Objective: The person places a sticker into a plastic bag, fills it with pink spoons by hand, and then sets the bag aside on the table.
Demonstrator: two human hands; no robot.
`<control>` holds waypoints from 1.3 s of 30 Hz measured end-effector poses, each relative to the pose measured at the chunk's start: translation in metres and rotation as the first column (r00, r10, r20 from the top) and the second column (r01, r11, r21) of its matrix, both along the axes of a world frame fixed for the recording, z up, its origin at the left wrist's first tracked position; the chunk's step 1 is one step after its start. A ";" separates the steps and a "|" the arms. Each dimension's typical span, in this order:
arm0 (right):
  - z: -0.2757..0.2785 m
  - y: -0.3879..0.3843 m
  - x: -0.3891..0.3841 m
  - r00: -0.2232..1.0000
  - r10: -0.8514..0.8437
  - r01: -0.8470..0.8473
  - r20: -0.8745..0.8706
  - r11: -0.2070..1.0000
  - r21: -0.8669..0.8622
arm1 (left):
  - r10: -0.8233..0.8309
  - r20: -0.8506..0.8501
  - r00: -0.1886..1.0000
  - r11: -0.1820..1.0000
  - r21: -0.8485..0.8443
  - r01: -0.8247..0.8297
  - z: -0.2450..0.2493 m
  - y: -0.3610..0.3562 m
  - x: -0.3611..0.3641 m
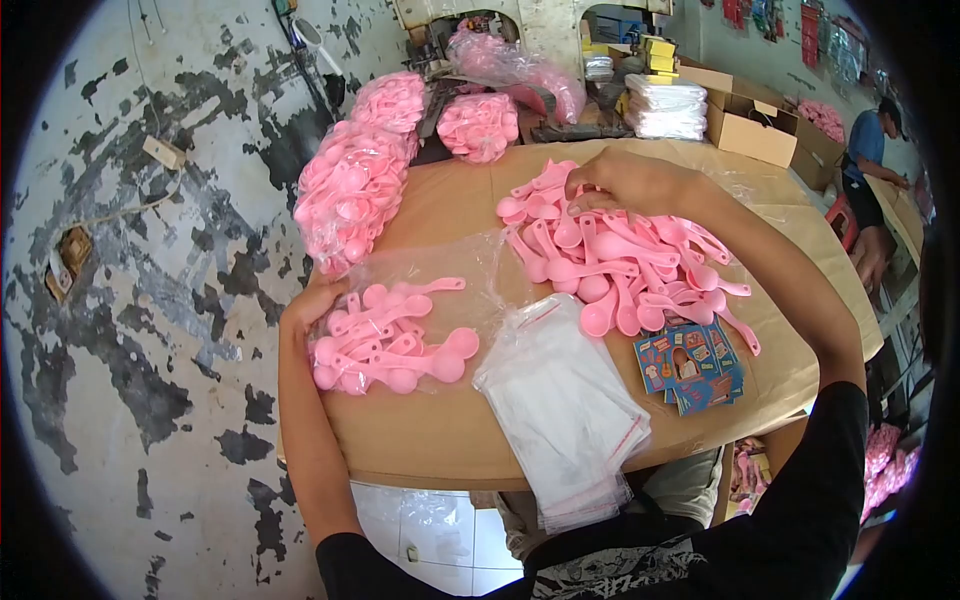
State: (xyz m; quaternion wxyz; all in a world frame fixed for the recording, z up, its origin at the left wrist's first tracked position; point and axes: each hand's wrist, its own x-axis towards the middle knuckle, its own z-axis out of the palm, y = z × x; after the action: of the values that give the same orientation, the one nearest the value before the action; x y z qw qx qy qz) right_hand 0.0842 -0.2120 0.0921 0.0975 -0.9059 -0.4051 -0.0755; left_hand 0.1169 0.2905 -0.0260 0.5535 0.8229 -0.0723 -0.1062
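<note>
Left hand [308,305], nine o'clock, gripped the spoon bag [395,340]; right hand [625,182], one o'clock, curled over loose spoons [620,265], grip unclear.

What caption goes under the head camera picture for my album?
Right hand reaches into loose pink spoons; left hand holds a bag of spoons.
</note>
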 end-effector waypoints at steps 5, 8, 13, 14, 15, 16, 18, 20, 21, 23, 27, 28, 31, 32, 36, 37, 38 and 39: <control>-0.006 0.018 0.005 0.979 0.131 -0.152 0.156 0.980 0.131 | 0.057 -0.032 0.998 0.994 0.093 -0.054 0.011 -0.008 -0.010; -0.009 0.058 -0.028 0.984 0.144 -0.140 -0.108 0.989 0.040 | 0.037 0.023 0.999 0.996 0.080 -0.039 -0.001 0.004 0.000; -0.076 0.120 -0.030 0.913 0.367 -0.385 -0.179 0.920 -0.079 | 0.029 -0.072 0.997 0.994 0.109 -0.021 0.001 0.006 0.002; -0.090 0.129 -0.029 0.905 0.402 -0.409 -0.142 0.912 -0.024 | 0.044 -0.068 0.997 0.994 0.102 -0.036 0.006 0.000 -0.002; -0.095 0.138 -0.032 0.868 0.494 -0.491 -0.055 0.869 0.060 | 0.060 -0.066 0.996 0.994 0.094 -0.054 0.010 -0.004 -0.007; -0.099 0.149 -0.035 0.819 0.572 -0.572 0.037 0.809 0.136 | 0.042 -0.086 0.995 0.995 0.096 -0.033 0.014 -0.006 -0.010; -0.110 0.162 -0.030 0.750 0.649 -0.660 0.125 0.727 0.191 | 0.008 -0.128 0.992 0.996 0.095 0.004 0.019 -0.008 -0.011; -0.122 0.169 -0.021 0.733 0.672 -0.679 0.105 0.714 0.168 | 0.005 -0.044 0.999 0.997 0.077 -0.001 0.012 -0.008 -0.010; -0.117 0.167 -0.026 0.758 0.651 -0.646 0.028 0.745 0.163 | 0.002 -0.001 1.000 0.998 0.067 -0.002 0.009 -0.006 -0.009; -0.098 0.161 -0.038 0.798 0.590 -0.575 -0.123 0.806 0.138 | 0.001 -0.045 0.999 0.995 0.102 0.004 0.008 -0.002 -0.004; -0.101 0.148 -0.027 0.876 0.417 -0.461 -0.243 0.872 -0.164 | -0.009 -0.094 0.996 0.995 0.096 0.018 0.006 0.001 -0.001; -0.092 0.140 -0.033 0.877 0.430 -0.452 -0.213 0.889 -0.067 | -0.018 -0.101 0.995 0.995 0.092 0.027 0.006 0.001 0.000; -0.076 0.125 -0.039 0.910 0.365 -0.375 -0.196 0.927 -0.016 | 0.013 -0.029 1.000 0.994 0.104 -0.010 0.003 0.002 0.000; -0.072 0.120 -0.039 0.923 0.328 -0.342 -0.201 0.939 -0.040 | -0.007 -0.045 0.999 0.993 0.117 0.012 0.004 0.003 0.001; -0.023 0.103 -0.059 0.942 0.162 -0.217 -0.293 0.962 -0.164 | -0.015 -0.021 1.000 0.996 0.084 0.016 0.007 -0.002 -0.004; -0.016 0.095 -0.063 0.934 0.154 -0.191 -0.321 0.978 -0.086 | -0.011 -0.007 1.000 0.998 0.061 0.012 0.005 -0.002 -0.002; -0.010 0.086 -0.066 0.925 0.149 -0.162 -0.349 0.987 -0.009 | -0.008 0.007 1.000 0.999 0.039 0.008 0.002 -0.002 0.000; -0.005 0.076 -0.068 0.935 0.165 -0.156 -0.313 0.986 0.053 | -0.018 0.008 1.000 0.999 0.029 0.017 -0.003 0.004 0.006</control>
State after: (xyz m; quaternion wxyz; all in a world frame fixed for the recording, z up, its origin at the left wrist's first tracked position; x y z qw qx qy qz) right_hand 0.0166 -0.1361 0.0868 0.1796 -0.8689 -0.4555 0.0733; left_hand 0.1228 0.2942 -0.0294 0.5404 0.8305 -0.0802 -0.1088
